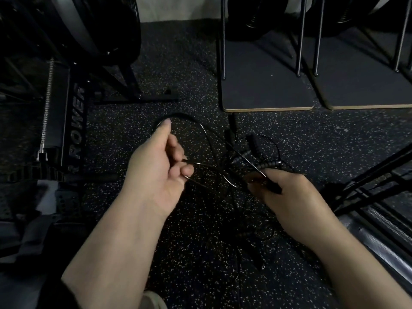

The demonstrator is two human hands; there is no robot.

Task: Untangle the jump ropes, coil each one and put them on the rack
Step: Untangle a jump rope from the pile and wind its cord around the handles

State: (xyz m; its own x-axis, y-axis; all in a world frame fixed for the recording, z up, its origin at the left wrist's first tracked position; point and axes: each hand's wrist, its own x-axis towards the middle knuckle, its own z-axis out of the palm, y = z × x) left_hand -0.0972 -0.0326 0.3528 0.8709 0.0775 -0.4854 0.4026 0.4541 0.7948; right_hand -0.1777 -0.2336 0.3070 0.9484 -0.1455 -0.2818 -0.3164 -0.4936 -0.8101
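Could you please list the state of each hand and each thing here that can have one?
Left hand: holds a loop of thin black cable.
Right hand: grips a black handle and cords.
Thin black jump ropes: tangled, uncoiled, partly lifted off the floor.
Loop of cable: raised, arching over the left fingers.
Black ribbed handle: caught in the tangle.

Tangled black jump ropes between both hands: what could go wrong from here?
1. The left hand holds a thin black cable loop while the right hand grips a black ribbed handle; pulling apart may tighten the knotted clump.
2. Slack strands lie on the dark speckled rubber floor, where they are hard to see and easily missed.
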